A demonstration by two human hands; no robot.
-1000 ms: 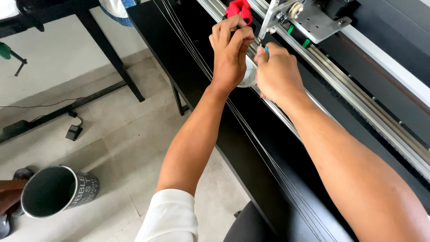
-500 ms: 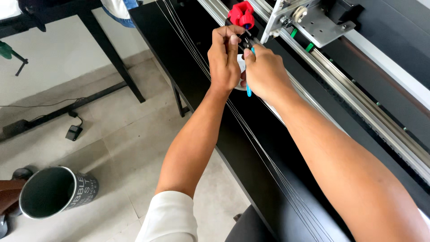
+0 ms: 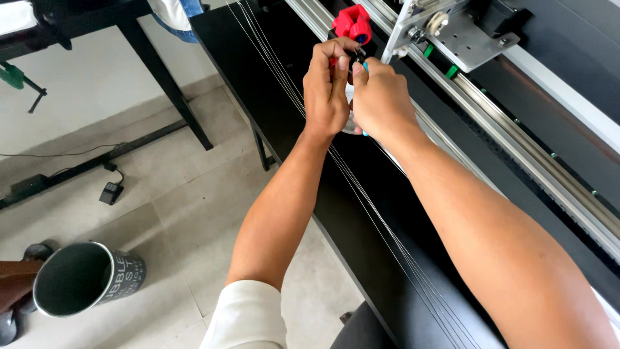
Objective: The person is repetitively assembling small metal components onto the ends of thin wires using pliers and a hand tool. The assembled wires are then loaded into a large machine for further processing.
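Both hands [image 3: 355,97] stayed, fingers pinching red clip [image 3: 352,22] (threads [image 3: 361,200] below, carriage [image 3: 452,32] beside).

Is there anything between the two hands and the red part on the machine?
Nothing visible. The left hand and the right hand are already at the red part, their fingers closed just below it.

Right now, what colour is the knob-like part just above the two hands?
Bright red knob-like part, with a small blue spot at its lower edge; the head view shows it clearly.

A white short sleeve [image 3: 245,317] covers the left upper arm; both forearms and hands are bare.
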